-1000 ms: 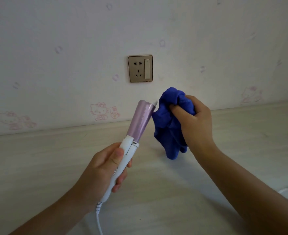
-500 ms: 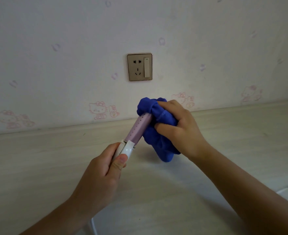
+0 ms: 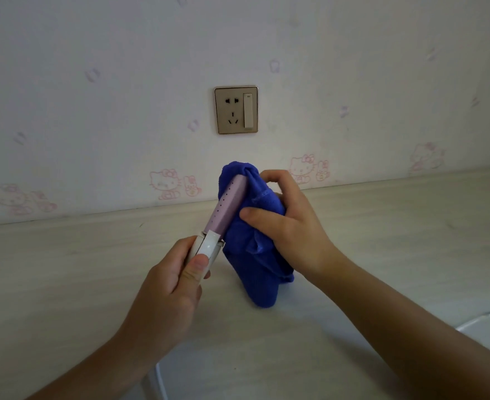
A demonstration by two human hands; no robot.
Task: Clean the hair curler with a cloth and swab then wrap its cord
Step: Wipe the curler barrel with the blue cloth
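Note:
The hair curler (image 3: 227, 205) has a lilac barrel with small holes and a white handle, and it points up and away over the pale wooden table. My left hand (image 3: 171, 287) grips the white handle, thumb on top. A blue cloth (image 3: 255, 255) is bunched round the barrel's right side and tip, and its lower end hangs down to the table. My right hand (image 3: 288, 223) grips that cloth against the barrel. The white cord (image 3: 160, 379) drops from below my left hand, and its far end (image 3: 479, 321) lies at the right. I see no swab.
A gold-framed wall socket with a switch (image 3: 236, 110) sits on the papered wall just above the curler. The table (image 3: 382, 232) meets the wall along a low ledge behind my hands.
My right hand brought the cloth from beside the barrel onto it, then slid it down the barrel. My left hand tilted the curler lower and closer to the table.

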